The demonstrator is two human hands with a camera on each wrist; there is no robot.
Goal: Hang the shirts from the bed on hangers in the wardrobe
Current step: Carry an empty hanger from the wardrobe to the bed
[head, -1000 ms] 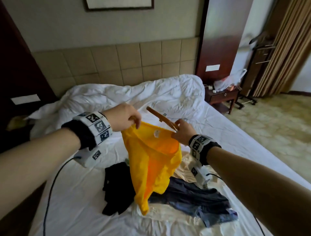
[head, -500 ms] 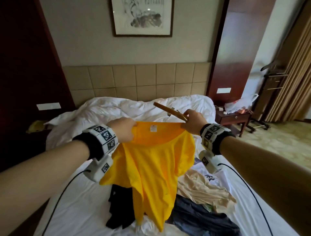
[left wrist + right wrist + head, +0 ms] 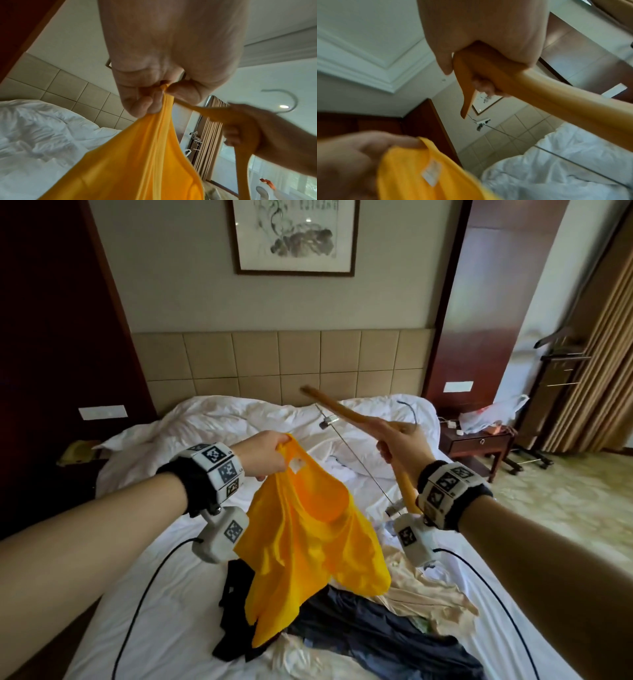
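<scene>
Left hand (image 3: 265,453) pinching yellow shirt (image 3: 310,537) at collar edge, right hand (image 3: 400,445) clenched round wooden hanger (image 3: 346,414), held apart above bed (image 3: 178,594), garment pile near.

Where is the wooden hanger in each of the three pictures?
Head view: the wooden hanger is right of centre, gripped by the right hand, one arm slanting up-left.
Left wrist view: the hanger is at the right edge, in that hand, its metal hook above.
Right wrist view: the hanger fills the centre and right, held at the top.
Shared landmark: the yellow shirt, seen in all three.
</scene>
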